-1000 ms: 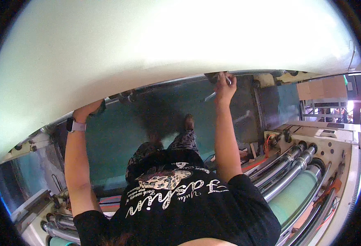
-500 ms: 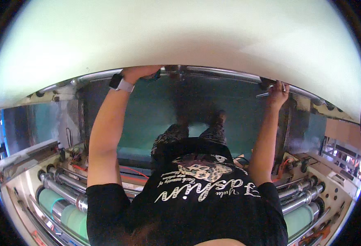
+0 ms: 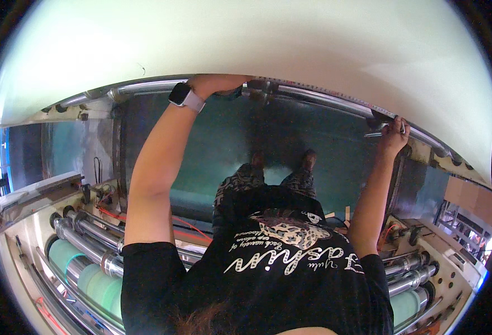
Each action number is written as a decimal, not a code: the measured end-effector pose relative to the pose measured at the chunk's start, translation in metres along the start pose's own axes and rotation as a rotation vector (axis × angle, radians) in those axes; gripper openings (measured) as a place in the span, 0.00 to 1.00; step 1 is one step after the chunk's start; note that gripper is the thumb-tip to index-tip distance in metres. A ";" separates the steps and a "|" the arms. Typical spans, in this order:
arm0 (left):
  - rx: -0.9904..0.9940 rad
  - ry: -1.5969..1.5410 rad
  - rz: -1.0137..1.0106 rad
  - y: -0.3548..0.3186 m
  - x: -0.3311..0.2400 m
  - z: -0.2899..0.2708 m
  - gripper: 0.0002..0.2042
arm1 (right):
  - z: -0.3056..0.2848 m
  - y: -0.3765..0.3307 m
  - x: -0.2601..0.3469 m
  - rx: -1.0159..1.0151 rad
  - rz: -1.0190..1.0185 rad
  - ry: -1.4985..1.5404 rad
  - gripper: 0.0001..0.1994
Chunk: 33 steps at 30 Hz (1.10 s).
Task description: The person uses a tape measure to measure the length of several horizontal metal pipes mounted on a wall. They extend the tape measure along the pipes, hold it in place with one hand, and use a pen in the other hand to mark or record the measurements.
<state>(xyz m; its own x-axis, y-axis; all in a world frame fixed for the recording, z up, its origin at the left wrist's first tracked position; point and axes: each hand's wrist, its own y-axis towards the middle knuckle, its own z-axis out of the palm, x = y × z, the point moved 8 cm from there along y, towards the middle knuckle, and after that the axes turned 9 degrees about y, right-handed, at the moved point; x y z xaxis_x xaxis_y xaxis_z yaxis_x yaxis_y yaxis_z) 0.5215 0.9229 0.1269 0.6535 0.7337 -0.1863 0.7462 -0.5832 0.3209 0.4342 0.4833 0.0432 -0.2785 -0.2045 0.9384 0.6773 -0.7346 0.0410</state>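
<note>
Both arms reach up to the long curved metal bar (image 3: 324, 99) — left hand (image 3: 215, 84) clenched on it, right hand (image 3: 392, 133) gripping a small metal tool (image 3: 375, 134); steady, even pressure seems wise.

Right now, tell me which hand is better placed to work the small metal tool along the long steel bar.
Right hand: it grips the small metal tool against the long steel bar. Left hand only clasps the bar.

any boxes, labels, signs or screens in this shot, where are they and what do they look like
Cardboard boxes: far right beyond the machine, plain brown, box-shaped, stacked.
Smartwatch: on the left wrist near the raised left hand, dark rounded-square face on a pale band; nothing can be made out on its screen.
Printed strip: along the edge of the big white panel between the left hand and the right hand, thin, pale with small marks.
No signs in view.
</note>
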 end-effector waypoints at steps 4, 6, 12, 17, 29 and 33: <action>0.050 0.003 -0.028 0.001 -0.002 -0.004 0.18 | 0.003 -0.001 0.000 0.038 -0.002 0.004 0.04; 0.124 -0.054 -0.044 0.001 0.000 0.005 0.19 | 0.000 -0.001 -0.002 0.031 0.013 0.009 0.05; 0.236 -0.093 -0.089 0.001 0.000 0.009 0.19 | 0.006 -0.004 0.003 0.030 0.018 0.014 0.04; 0.199 -0.041 -0.068 0.001 -0.002 0.005 0.18 | 0.003 -0.001 0.001 0.055 0.012 0.018 0.04; 0.159 0.034 -0.032 -0.005 0.004 0.028 0.14 | 0.001 -0.002 0.000 0.048 0.012 0.028 0.04; 0.402 -0.170 -0.175 -0.003 0.013 0.043 0.11 | 0.005 -0.008 0.005 -0.025 0.016 0.014 0.04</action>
<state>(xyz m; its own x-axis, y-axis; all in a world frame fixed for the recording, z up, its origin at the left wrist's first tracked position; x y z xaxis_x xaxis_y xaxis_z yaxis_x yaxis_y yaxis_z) 0.5326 0.9195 0.0840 0.5002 0.7850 -0.3656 0.8150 -0.5694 -0.1076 0.4311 0.4916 0.0489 -0.2775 -0.2257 0.9338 0.6649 -0.7467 0.0171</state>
